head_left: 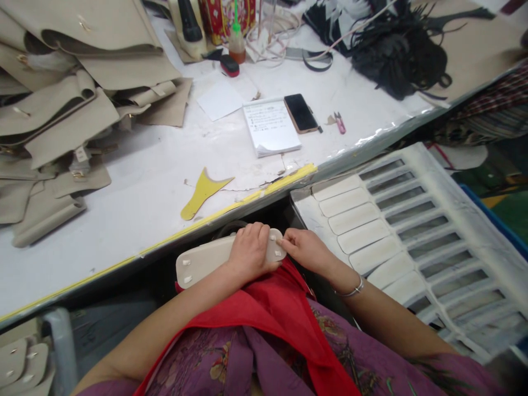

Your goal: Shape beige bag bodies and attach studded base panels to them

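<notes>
A long beige bag (214, 256) lies in my lap, its rounded flat base turned upward. Small white-wrapped studs stand at both ends of that base. My left hand (252, 250) is closed across it, right of its middle, with the fingers over the far edge. At the right end, my right hand (307, 252) has its fingers curled, with thumb and forefinger pinched on the rim beside a stud. Whatever small part lies between those fingertips is hidden. Red cloth (247, 308) is under the bag, over my lap.
Beige bag pieces (74, 110) pile up on the white table (136, 181) at left. A yellow Y-shaped piece (202, 195), notepad (272, 126), phone (300, 113) and pink thread snips (340, 122) lie on it. Right stands a slotted rack (416, 231) with pale strips; black straps (388, 55) lie behind.
</notes>
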{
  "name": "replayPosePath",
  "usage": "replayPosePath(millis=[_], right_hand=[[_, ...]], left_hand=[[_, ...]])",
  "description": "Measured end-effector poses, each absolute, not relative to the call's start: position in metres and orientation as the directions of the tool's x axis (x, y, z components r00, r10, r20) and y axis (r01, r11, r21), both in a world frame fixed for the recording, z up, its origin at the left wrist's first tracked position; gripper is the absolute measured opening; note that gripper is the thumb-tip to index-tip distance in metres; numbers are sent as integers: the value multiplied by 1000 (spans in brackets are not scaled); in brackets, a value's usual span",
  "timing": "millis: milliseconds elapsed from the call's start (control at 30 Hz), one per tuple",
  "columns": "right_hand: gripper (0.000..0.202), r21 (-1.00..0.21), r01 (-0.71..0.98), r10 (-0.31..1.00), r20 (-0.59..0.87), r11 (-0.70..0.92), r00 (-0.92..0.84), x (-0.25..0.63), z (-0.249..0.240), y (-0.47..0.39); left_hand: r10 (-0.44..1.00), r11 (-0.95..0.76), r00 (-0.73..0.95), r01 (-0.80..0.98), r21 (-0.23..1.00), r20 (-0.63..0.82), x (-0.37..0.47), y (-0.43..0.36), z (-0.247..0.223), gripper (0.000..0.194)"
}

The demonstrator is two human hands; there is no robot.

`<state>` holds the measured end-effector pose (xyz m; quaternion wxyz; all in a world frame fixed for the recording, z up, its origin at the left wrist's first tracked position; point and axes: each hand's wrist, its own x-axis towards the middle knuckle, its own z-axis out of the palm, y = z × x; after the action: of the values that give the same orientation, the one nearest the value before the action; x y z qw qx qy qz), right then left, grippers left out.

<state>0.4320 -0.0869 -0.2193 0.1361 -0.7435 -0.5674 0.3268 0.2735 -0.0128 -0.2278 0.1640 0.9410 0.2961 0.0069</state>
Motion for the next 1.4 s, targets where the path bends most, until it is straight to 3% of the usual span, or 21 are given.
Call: replayPosePath(millis=[333,433,533,633,700,800,900,1033,1400], right_hand=[[34,-618,632,883,-349,-468,313,431,-232,-96],[48,-583,666,885,-311,-465,346,438,-224,-95],[65,-628,712,949,-190,-314,250,441,-210,-91],[75,-592,806,999,-33,8,-34,428,-200,-81],[80,-523,826,970,8,212,-244,411,-199,-70],[79,-461,804,902,-17,376,-432,386,-204,-55],[74,-440,799,879,-45,409,-474,372,-211,-44],[71,-432,812,883,-70,392,-464,368,-218,-39],[69,-359,846,860,-181,394,-477,351,-215,-25]], left_hand=[[571,-764,816,567,307,-88,276,-18,-227,56],[525,-756,848,505,416,-75,264,-14,-224,73],[540,-720,841,450,528,20,226,0,-214,87],[787,-556,608,623,551,106,167,13,-206,59],[917,-355,393,738,573,62,129,15,-205,42],[967,-71,210,769,636,-146,92,8,-212,36],[944,96,165,692,715,-286,80,-3,-222,34],[930,206,136,580,788,-342,79,-7,-229,32],[920,231,141,560,796,-366,74,4,-241,36]])
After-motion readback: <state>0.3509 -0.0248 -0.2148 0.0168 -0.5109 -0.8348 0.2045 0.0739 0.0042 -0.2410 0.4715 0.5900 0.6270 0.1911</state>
